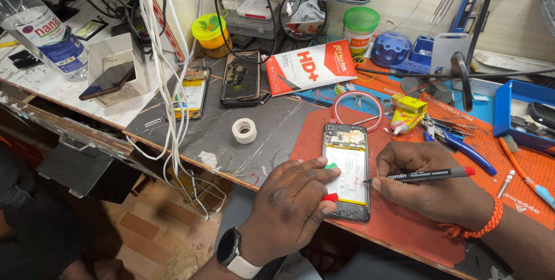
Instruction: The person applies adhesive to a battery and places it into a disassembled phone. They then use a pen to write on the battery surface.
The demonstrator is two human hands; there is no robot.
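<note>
The opened phone (347, 171) lies back-up on the red mat (404, 222), between the two hands, its rear cover off so that the white battery and the circuit board at its far end show. The left hand (292, 202) rests on the desk (231, 135) at the phone's near left edge, fingers curled and pressed against the frame; small red and green bits show at its fingertips, but what they are cannot be told. A dark watch with a white strap sits on that wrist. The right hand (430, 184) lies just right of the phone, closed around a black marker with a red end (419, 176), held nearly level with its tip reaching onto the battery. An orange braided band circles that wrist.

Beyond the right hand lie a yellow glue tube (407, 112), blue-handled cutters (457, 144) and a red ring of tubing (357, 109). Farther right are an orange-handled brush (523, 170) and a blue tray (523, 112). Beyond the left hand sits a roll of white tape (244, 130), and past it two more opened phones (240, 78) lie side by side near a red and white packet (312, 67). White cables (167, 83) hang down over the desk edge to the far left of the left hand, near a clear plastic bottle (43, 31).
</note>
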